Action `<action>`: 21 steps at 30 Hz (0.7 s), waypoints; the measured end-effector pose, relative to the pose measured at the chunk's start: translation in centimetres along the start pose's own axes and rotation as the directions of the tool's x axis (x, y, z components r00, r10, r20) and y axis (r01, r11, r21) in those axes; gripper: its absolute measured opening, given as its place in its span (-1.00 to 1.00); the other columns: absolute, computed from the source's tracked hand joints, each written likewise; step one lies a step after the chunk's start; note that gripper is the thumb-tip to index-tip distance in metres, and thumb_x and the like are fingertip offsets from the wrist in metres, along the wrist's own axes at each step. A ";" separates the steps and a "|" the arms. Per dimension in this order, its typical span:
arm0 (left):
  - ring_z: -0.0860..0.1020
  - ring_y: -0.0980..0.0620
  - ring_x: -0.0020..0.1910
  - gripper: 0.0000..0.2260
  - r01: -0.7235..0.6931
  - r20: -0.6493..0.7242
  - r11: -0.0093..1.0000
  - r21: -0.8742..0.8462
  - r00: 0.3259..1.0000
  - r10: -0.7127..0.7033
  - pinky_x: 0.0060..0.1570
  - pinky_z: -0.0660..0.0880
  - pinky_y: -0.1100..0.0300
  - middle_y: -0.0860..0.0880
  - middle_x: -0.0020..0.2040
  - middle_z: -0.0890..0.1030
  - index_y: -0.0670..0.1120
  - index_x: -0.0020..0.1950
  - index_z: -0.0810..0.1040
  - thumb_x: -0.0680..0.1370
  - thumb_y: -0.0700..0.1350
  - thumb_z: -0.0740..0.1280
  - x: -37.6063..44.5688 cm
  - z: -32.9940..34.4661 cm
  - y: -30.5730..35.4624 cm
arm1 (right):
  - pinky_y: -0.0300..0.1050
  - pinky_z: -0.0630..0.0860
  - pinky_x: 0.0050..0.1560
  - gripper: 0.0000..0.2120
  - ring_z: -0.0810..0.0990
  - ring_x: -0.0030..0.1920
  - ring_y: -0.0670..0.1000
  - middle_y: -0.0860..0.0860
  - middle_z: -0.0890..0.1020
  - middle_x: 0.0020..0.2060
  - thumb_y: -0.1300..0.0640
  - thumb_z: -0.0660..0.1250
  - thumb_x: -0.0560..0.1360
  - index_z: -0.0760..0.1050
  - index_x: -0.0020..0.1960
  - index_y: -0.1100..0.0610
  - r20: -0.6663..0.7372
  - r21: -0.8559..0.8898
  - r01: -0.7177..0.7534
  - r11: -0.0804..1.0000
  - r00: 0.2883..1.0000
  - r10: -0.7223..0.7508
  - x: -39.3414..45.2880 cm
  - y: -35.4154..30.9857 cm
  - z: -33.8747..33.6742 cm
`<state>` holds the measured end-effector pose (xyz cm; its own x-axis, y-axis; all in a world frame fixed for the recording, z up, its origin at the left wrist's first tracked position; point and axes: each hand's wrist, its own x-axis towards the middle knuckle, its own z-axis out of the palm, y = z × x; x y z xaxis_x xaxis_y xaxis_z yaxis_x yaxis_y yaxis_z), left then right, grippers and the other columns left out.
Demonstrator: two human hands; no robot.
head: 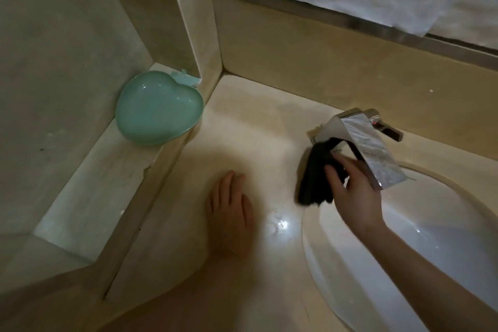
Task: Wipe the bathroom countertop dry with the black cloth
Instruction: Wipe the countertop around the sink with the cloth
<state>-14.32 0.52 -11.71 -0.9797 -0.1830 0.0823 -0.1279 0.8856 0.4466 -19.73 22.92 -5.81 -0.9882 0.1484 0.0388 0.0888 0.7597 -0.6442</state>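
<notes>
Left of the grip, a glossy teal heart-shaped dish [159,108] sits on a pale stone ledge. The left hand [230,213] rests flat, fingers straight, on the smooth, wet-looking tabletop [242,127]. The right hand [353,186] pinches the limp black cloth [315,172] beside the chrome faucet [369,143]. Risk: the cloth snagging the faucet or dropping into the white basin [404,229].

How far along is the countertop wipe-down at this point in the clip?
Early to mid. Nothing can be confirmed as finished. In hand: the right hand holds the black cloth beside the faucet, at the sink rim; the left hand rests flat on the countertop. Left: a wet-looking glint near the sink edge suggests water to wipe.
</notes>
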 end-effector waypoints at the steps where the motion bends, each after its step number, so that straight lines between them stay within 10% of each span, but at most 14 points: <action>1: 0.43 -0.12 0.35 -0.60 0.002 0.001 1.000 -0.002 1.000 -0.002 0.34 0.23 0.04 -0.10 0.40 0.48 -0.09 0.39 0.50 0.62 -0.09 0.05 0.0 0.0 0.0 | -0.23 0.39 0.05 -0.69 0.52 0.06 -0.05 -0.04 0.56 0.12 0.08 0.31 0.59 0.52 0.32 0.08 0.017 -0.003 -0.048 0.999 0.999 0.048 0.7 -0.1 0.7; 7: 0.42 -0.12 0.36 -0.61 0.011 0.005 1.000 -0.018 1.000 -0.011 0.34 0.27 0.02 -0.09 0.40 0.48 -0.10 0.39 0.49 0.64 -0.07 0.06 0.2 -0.1 -0.1 | -0.01 0.57 -0.08 -0.69 0.52 0.06 0.12 0.07 0.50 0.14 0.08 0.34 0.55 0.52 0.28 0.05 0.256 -0.100 0.301 0.948 0.929 -0.268 -4.1 -1.0 4.9; 15: 0.37 -0.07 0.39 -0.60 0.027 0.010 0.997 -0.071 1.000 -0.027 0.36 0.27 0.02 -0.06 0.42 0.45 -0.10 0.41 0.46 0.63 -0.05 0.04 0.3 -0.6 0.1 | -0.20 0.52 -0.16 -0.77 0.51 -0.05 -0.05 -0.08 0.50 0.13 -0.08 0.12 0.65 0.51 0.20 -0.14 0.625 0.065 0.636 0.769 0.575 -0.528 -9.9 0.4 -0.7; 21: 0.41 -0.10 0.34 -0.62 0.016 -0.028 0.994 -0.107 0.999 -0.019 0.30 0.30 0.02 -0.10 0.37 0.50 -0.12 0.36 0.51 0.63 -0.04 0.08 0.1 -0.2 -0.2 | -0.12 0.51 0.00 -0.71 0.43 0.09 -0.01 -0.04 0.51 0.18 0.09 0.35 0.56 0.55 0.27 0.01 0.297 -0.089 0.261 0.961 0.928 -0.224 -4.7 0.1 1.2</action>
<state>-14.39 0.24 -11.59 -0.9724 -0.2116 0.0983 -0.1264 0.8318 0.5405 -15.21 21.55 -6.92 -0.9743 -0.2204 -0.0463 -0.1610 0.8255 -0.5410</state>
